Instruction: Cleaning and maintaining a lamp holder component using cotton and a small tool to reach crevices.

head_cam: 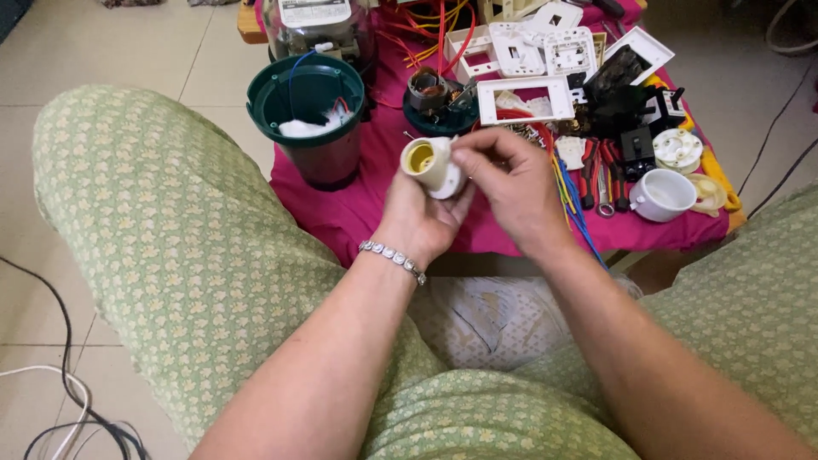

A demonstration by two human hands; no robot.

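My left hand (417, 217), with a silver bracelet at the wrist, holds a white lamp holder (430, 163) whose yellowish socket opening faces up and left. My right hand (511, 192) closes its fingertips on the holder's right end, touching it from above. Both hands hover over the front edge of a low table covered with a magenta cloth (358, 213). My knees in green patterned fabric frame the view on both sides.
On the cloth stand a dark green bucket-shaped housing (311, 119) with wires, several white switch plates (532, 77), red-handled pliers (596, 170), coloured wires (567, 192), a white cup-shaped part (663, 194) and black parts (622, 102). Cables lie on the tiled floor (60, 400).
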